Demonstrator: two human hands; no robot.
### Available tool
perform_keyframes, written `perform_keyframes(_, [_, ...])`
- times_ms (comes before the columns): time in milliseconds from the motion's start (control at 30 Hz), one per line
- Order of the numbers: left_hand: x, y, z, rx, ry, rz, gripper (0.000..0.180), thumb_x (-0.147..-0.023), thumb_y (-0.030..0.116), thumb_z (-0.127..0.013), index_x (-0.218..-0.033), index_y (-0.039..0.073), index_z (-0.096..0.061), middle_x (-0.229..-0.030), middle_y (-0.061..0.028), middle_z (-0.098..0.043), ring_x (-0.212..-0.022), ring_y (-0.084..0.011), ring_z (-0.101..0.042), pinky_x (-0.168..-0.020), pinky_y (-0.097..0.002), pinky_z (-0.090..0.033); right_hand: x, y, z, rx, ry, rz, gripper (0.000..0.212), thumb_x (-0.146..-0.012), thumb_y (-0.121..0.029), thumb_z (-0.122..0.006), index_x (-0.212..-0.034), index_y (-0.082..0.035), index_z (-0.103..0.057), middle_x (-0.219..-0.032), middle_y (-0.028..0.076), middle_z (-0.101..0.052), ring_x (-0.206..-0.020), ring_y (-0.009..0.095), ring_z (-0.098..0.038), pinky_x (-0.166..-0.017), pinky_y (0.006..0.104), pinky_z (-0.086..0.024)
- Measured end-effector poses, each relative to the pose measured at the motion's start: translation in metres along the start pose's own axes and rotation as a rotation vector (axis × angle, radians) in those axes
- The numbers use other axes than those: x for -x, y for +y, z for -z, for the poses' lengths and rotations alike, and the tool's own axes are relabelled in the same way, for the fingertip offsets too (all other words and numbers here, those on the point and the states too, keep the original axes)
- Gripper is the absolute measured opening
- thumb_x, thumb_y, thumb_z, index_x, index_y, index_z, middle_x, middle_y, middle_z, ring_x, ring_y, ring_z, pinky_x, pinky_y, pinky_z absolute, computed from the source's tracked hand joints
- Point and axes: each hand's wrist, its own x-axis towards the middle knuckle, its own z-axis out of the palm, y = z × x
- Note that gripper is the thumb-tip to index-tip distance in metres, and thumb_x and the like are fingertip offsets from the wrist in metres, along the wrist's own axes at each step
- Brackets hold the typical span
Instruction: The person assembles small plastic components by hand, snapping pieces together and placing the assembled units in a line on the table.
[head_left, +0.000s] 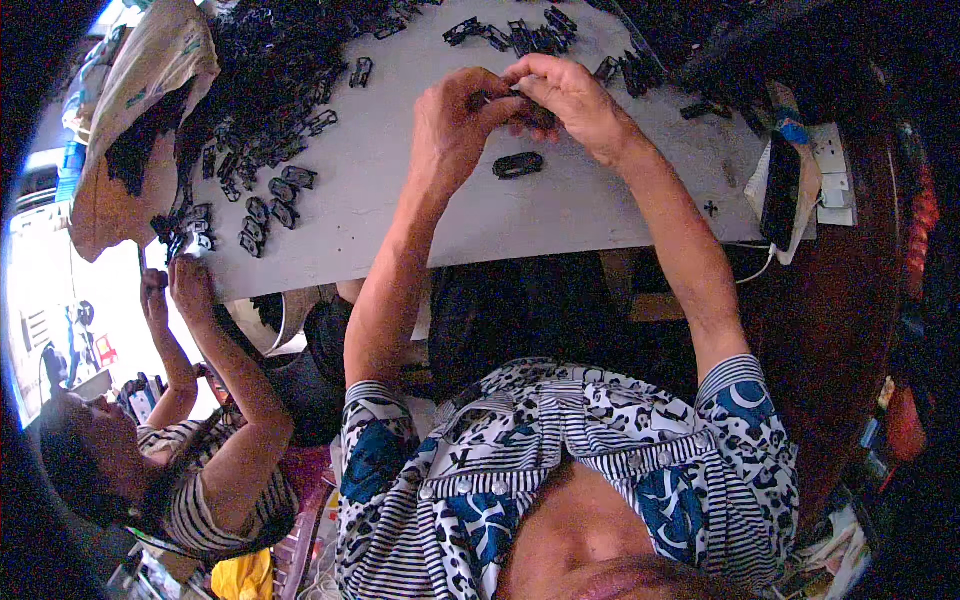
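My left hand point(452, 115) and my right hand point(585, 108) meet above the far middle of a pale grey table point(420, 215). Between them, both sets of fingers close on a small black plastic part point(538, 115), mostly covered by the fingers. Just below the hands, an oblong black plastic piece with an open middle point(518, 165) lies flat on the table. Beyond the hands sits a cluster of similar black pieces point(538, 38), with more black pieces point(640, 75) to the right of my right hand.
A large heap of black parts point(265, 75) covers the far left, with several pieces point(257, 210) set apart nearer. At the left edge, a co-worker's hands point(190, 285) handle something small. On the right lie a black phone point(782, 190), its cable, and a white socket strip point(832, 165).
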Motion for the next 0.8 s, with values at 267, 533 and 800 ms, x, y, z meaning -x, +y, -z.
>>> perform_keyframes(267, [-0.001, -0.008, 0.007, 0.377, 0.106, 0.163, 0.011, -0.077, 0.006, -0.07, -0.084, -0.002, -0.066, -0.071, -0.0068, -0.065, -0.061, -0.0115, -0.055, -0.057, -0.0247, -0.044, 0.004, -0.01, -0.021, 0.861, 0.268, 0.538, 0.034, -0.075, -0.011, -0.069, -0.105, -0.003, -0.055, -0.098, 0.017, -0.06, -0.091, 0.038, -0.06, -0.078, 0.0424, -0.05])
perform_keyframes(533, [0.019, -0.028, 0.011, -0.492, 0.181, -0.128, 0.031, -0.06, 0.003, -0.077, -0.09, 0.008, -0.07, -0.092, -0.0096, -0.061, -0.089, -0.027, -0.053, -0.079, -0.037, -0.044, 0.002, -0.002, -0.011, 0.969, 0.213, 0.517, 0.032, -0.073, -0.014, -0.07, -0.101, -0.006, -0.058, -0.094, 0.011, -0.06, -0.094, 0.033, -0.058, -0.08, 0.0401, -0.049])
perform_keyframes(800, [0.016, -0.032, 0.005, -0.487, 0.176, -0.152, 0.034, -0.056, 0.005, -0.079, -0.089, 0.009, -0.071, -0.093, -0.0086, -0.06, -0.091, -0.0287, -0.053, -0.081, -0.0383, -0.043, 0.002, -0.001, -0.015, 1.015, 0.137, 0.475, 0.028, -0.065, -0.007, -0.073, -0.092, -0.004, -0.065, -0.09, 0.008, -0.057, -0.09, 0.027, -0.056, -0.081, 0.0366, -0.047])
